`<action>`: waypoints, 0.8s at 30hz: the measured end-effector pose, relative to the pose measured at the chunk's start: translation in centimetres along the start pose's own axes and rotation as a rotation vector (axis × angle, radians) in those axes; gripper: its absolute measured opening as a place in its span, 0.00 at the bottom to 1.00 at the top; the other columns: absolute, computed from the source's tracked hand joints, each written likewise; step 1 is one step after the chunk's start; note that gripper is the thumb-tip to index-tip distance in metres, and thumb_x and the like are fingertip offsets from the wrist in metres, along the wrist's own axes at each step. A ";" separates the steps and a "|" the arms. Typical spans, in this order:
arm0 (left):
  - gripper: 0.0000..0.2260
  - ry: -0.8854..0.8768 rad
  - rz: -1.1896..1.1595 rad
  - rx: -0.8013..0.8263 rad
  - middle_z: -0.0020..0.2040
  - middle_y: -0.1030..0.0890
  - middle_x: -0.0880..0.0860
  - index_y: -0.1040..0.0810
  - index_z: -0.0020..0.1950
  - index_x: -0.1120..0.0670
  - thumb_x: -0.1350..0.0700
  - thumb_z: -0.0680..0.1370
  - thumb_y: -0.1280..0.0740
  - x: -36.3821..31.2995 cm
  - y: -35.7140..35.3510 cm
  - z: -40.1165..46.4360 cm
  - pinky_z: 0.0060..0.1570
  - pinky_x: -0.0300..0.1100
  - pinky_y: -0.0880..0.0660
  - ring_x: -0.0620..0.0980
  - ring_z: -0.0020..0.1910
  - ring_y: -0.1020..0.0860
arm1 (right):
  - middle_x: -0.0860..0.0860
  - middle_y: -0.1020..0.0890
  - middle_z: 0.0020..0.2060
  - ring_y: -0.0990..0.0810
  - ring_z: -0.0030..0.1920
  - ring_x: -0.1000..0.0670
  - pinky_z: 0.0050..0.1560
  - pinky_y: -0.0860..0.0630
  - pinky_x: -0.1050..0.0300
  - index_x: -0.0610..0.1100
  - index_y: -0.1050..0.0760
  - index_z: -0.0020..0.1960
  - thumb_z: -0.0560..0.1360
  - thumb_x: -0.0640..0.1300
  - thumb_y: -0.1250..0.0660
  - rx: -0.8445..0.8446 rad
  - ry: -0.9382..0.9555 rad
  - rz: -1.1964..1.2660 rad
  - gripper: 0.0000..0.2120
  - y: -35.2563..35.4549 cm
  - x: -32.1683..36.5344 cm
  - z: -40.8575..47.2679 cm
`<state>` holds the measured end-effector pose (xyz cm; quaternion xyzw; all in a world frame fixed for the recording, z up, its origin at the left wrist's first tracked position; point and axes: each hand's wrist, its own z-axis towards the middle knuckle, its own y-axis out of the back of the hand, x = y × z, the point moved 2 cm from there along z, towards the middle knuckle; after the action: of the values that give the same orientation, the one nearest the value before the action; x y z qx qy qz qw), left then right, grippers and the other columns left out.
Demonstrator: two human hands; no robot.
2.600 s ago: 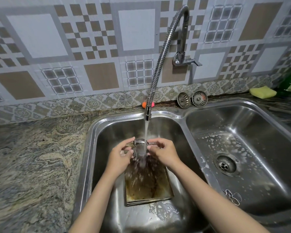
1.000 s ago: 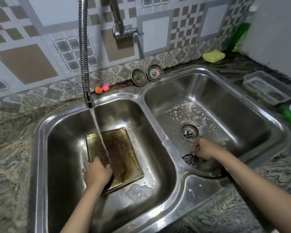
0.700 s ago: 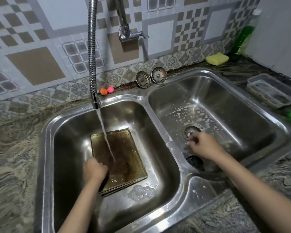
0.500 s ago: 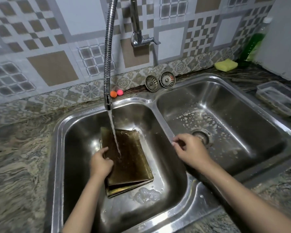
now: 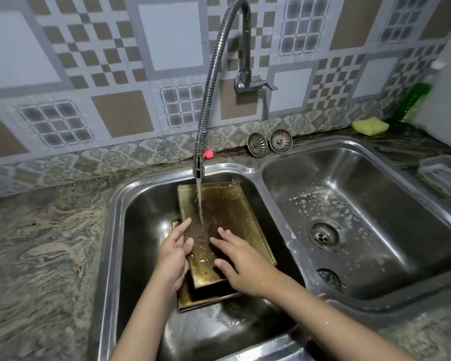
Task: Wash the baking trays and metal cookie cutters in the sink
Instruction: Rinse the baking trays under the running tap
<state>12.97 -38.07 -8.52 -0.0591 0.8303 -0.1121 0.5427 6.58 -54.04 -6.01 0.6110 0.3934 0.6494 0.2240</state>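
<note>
Gripping the top tray (image 5: pixel 219 217) at its left rim, the left hand (image 5: pixel 173 259) has fingers curled over the edge, while the right hand (image 5: pixel 241 261) lies flat on the tray's wet floor, fingers spread and clamped on nothing. Water from the tap (image 5: pixel 199 168) strikes the tray just ahead of both hands. This tray sits tilted in the left basin (image 5: pixel 141 230), its far end propped up, resting over a second tray (image 5: pixel 193 299) lying underneath; two trays are countable. Thin sheet metal like this should be stiff and light but slippery when wet and greasy, so the raised rims look like the safest hold. One cutter (image 5: pixel 330 278) seems to lie in the right basin (image 5: pixel 401 204), too blurred to be sure. Two strainers (image 5: pixel 270 143) lean against the wall, and one sponge (image 5: pixel 370 125) sits on the tabletop (image 5: pixel 37 256).
</note>
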 end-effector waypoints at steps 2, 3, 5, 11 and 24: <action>0.23 -0.062 0.029 0.006 0.66 0.25 0.58 0.21 0.59 0.44 0.71 0.78 0.40 -0.4 0.0 -0.2 0.66 0.57 0.31 0.56 0.66 0.26 | 0.50 0.50 0.78 0.53 0.78 0.51 0.76 0.49 0.54 0.48 0.46 0.78 0.81 0.52 0.44 -0.006 -0.088 0.021 0.27 0.3 -1.2 0.8; 0.24 -0.097 0.062 0.005 0.68 0.26 0.55 0.21 0.59 0.41 0.70 0.78 0.39 -0.6 0.0 -0.2 0.67 0.57 0.32 0.55 0.68 0.29 | 0.49 0.51 0.78 0.54 0.78 0.51 0.76 0.50 0.54 0.47 0.48 0.78 0.82 0.53 0.45 -0.025 -0.155 0.038 0.28 0.5 -2.0 1.4; 0.24 -0.155 0.132 -0.015 0.68 0.28 0.49 0.22 0.59 0.37 0.67 0.78 0.37 -1.3 -0.7 -0.9 0.68 0.56 0.34 0.50 0.70 0.33 | 0.47 0.52 0.78 0.55 0.78 0.50 0.75 0.52 0.55 0.45 0.51 0.78 0.82 0.53 0.46 -0.076 -0.262 0.048 0.29 0.9 -3.2 2.8; 0.22 -0.318 0.181 -0.019 0.66 0.24 0.48 0.24 0.62 0.38 0.64 0.77 0.35 -2.1 -2.5 -1.4 0.69 0.56 0.34 0.49 0.66 0.27 | 0.50 0.48 0.78 0.52 0.78 0.51 0.75 0.50 0.57 0.48 0.45 0.78 0.81 0.48 0.43 -0.116 -0.098 0.147 0.26 -0.5 -1.2 4.3; 0.21 -0.194 -0.092 0.029 0.68 0.28 0.53 0.22 0.59 0.39 0.65 0.79 0.38 -1.8 -4.0 -1.4 0.66 0.60 0.33 0.53 0.69 0.30 | 0.54 0.45 0.77 0.52 0.77 0.54 0.77 0.51 0.46 0.52 0.41 0.76 0.81 0.47 0.42 -0.124 0.002 0.134 0.24 1.2 -2.4 4.4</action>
<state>12.33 -41.42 -5.38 -0.0996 0.7686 -0.1427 0.6156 11.46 -55.57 -6.75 0.6202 0.3109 0.6866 0.2174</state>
